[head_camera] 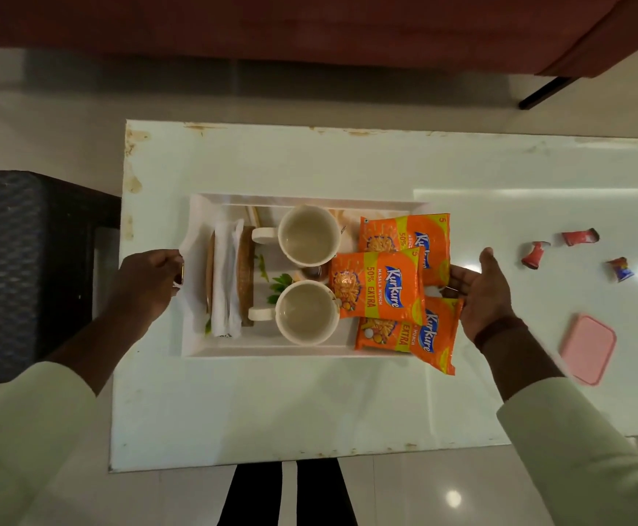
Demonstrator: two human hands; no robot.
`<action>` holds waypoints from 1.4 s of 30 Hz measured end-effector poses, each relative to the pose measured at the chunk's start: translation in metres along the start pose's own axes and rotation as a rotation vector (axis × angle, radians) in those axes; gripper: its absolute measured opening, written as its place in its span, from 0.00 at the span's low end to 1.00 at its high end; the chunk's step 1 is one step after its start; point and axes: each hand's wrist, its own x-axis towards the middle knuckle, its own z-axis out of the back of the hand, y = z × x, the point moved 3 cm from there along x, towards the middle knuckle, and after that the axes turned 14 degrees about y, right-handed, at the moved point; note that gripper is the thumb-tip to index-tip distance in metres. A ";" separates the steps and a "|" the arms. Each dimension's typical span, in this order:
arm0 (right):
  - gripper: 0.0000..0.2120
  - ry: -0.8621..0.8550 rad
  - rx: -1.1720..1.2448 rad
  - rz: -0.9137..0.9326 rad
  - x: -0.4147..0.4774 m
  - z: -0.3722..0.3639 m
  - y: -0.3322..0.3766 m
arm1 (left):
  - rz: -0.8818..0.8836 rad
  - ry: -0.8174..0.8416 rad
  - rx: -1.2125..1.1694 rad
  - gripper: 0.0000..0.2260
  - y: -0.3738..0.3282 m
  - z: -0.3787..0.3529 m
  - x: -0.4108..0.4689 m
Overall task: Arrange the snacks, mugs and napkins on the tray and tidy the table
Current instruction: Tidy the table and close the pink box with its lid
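Tray [199, 222] at table's [272, 404] left end already loaded with two mugs [308, 239], napkins [225, 275], Kurkure packets [380, 284]; left hand [150, 282] grips tray's left edge, right hand [479, 288] open-palmed by packets; crumpled wrappers [579, 237] and pink lid [587, 349] at right look left to tidy.

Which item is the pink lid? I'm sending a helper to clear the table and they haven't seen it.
Start at the white tray in the middle of the white table, then look past the person's right hand toward the table's right end. The pink lid lies flat near the front edge. It is a smooth rounded rectangle, unlike the small crumpled wrappers farther back.
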 end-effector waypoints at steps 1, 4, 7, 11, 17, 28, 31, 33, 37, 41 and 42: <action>0.33 -0.046 -0.018 0.020 -0.002 -0.001 0.000 | -0.023 -0.015 0.071 0.10 -0.002 0.001 -0.002; 0.29 -0.370 -0.413 0.266 -0.024 -0.002 0.005 | -0.127 -0.137 0.275 0.16 -0.011 0.002 -0.019; 0.24 -0.503 -0.722 0.543 -0.071 -0.019 0.002 | -0.342 -0.237 0.433 0.20 -0.028 -0.002 -0.060; 0.29 -0.441 -0.946 0.707 -0.139 -0.051 -0.017 | -0.581 -0.140 0.767 0.22 -0.047 -0.022 -0.129; 0.36 -0.311 -1.191 0.779 -0.242 -0.076 -0.032 | -0.588 0.050 0.828 0.30 -0.067 -0.043 -0.236; 0.39 -0.257 -1.283 0.592 -0.336 -0.063 -0.075 | -0.639 0.203 1.013 0.35 -0.066 -0.063 -0.334; 0.39 -0.225 -1.285 0.584 -0.336 -0.048 -0.074 | -0.688 0.193 1.057 0.35 -0.083 -0.077 -0.334; 0.39 -0.206 -1.300 0.605 -0.332 -0.035 -0.063 | -0.696 0.196 1.057 0.35 -0.096 -0.088 -0.333; 0.39 -0.170 -1.312 0.649 -0.321 0.009 -0.035 | -0.685 0.191 1.063 0.35 -0.118 -0.130 -0.342; 0.39 -0.150 -1.333 0.655 -0.307 0.070 -0.015 | -0.627 0.173 1.037 0.35 -0.137 -0.191 -0.357; 0.39 -0.142 -1.335 0.653 -0.304 0.088 -0.010 | -0.612 0.177 1.024 0.35 -0.144 -0.207 -0.361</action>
